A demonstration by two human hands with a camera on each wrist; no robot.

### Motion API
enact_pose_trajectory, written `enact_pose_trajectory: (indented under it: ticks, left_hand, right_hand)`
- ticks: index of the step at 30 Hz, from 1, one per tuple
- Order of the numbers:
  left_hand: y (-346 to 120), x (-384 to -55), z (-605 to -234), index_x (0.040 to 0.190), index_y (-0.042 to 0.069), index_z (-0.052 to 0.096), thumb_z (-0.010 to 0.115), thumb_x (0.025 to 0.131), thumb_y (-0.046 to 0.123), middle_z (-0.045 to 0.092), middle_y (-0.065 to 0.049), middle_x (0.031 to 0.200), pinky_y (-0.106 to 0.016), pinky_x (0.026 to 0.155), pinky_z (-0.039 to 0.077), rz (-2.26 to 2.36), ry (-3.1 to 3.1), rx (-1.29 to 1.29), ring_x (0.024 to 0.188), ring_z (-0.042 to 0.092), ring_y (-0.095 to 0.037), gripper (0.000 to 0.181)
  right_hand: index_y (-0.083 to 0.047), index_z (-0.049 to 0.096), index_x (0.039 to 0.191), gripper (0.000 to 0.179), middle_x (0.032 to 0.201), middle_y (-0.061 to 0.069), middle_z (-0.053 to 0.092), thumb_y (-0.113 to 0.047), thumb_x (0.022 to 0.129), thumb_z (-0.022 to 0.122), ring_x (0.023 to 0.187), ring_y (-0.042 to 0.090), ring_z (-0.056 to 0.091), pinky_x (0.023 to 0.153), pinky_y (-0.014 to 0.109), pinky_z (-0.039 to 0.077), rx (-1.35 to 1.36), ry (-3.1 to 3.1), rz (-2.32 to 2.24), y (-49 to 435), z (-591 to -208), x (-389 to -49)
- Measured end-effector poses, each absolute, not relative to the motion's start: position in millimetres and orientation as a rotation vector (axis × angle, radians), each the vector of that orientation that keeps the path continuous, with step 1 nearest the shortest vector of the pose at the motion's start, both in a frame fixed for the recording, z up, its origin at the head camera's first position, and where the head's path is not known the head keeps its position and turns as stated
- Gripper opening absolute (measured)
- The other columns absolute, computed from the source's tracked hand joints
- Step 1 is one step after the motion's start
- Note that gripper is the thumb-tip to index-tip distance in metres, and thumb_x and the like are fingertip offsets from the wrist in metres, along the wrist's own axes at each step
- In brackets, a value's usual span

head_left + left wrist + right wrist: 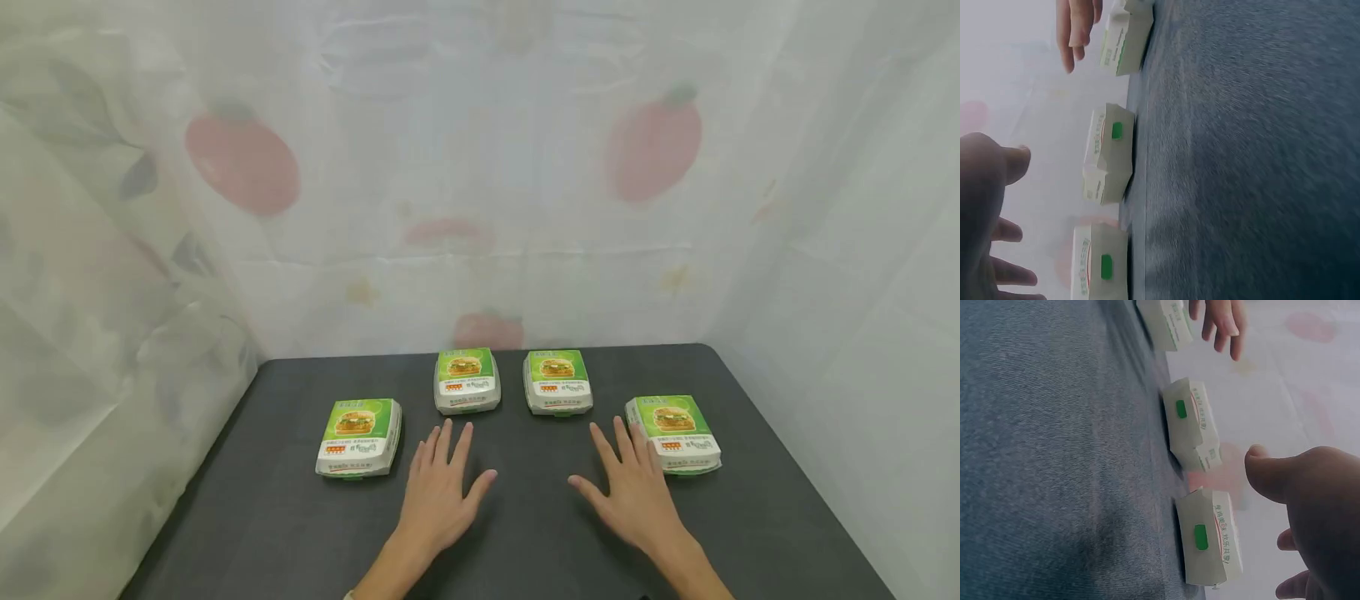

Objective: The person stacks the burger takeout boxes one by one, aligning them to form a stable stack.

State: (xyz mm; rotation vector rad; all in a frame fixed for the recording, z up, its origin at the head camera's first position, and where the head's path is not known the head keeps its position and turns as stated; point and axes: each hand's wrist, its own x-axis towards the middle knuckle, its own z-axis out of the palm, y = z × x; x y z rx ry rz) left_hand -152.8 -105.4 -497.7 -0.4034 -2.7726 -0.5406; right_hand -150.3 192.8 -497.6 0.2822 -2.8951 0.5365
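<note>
Four burger boxes, green and white with a burger picture on the lid, stand closed on a dark table (525, 517). They are the far left box (358, 437), two at the back edge, the back left one (467, 381) and the back right one (558, 382), and the right box (673, 435). My left hand (438, 496) hovers palm down with fingers spread, between the left box and the back left one, holding nothing. My right hand (633, 496) is spread likewise, its fingers overlapping the right box's near left corner in the head view.
A pale curtain (480, 167) printed with red fruit hangs right behind the table. More cloth drapes down the left side (97, 333) and the right side (855, 292).
</note>
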Motion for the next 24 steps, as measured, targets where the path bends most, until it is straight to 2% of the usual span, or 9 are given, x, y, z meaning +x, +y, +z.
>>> enact_pose_trajectory:
  ticks: [9,17,24]
  left_hand:
    - [-83.8,-171.6,-496.8,0.155,0.01,0.043,0.052,0.103,0.053,0.041,-0.021,0.154,-0.061,0.107,0.038,-0.728,-2.697,-0.479,0.139,0.042,-0.041,0.068]
    - [-63.7,-194.4,-497.5,0.156,0.01,0.04,0.051,0.105,0.05,0.039,-0.02,0.156,-0.062,0.107,0.037,-1.008,-2.679,-0.514,0.142,0.038,-0.04,0.066]
    - [-44.4,-215.5,-493.0,0.159,0.014,0.037,0.053,0.105,0.046,0.033,-0.022,0.159,-0.064,0.104,0.039,-1.131,-2.64,-0.515,0.143,0.037,-0.043,0.064]
  right_hand:
    - [-0.009,0.035,0.159,0.086,0.161,0.029,0.025,-0.065,0.097,0.056,0.148,0.053,0.019,0.111,0.071,0.022,0.247,-2.864,0.679,194.4,-490.8,-163.2]
    - [-0.006,0.034,0.158,0.082,0.161,0.029,0.026,-0.057,0.099,0.058,0.145,0.053,0.026,0.108,0.072,0.028,0.208,-2.826,0.839,195.5,-484.3,-182.0]
    - [-0.007,0.035,0.158,0.079,0.161,0.028,0.027,-0.053,0.1,0.06,0.145,0.051,0.027,0.106,0.072,0.03,0.197,-2.77,0.979,194.8,-479.4,-200.9]
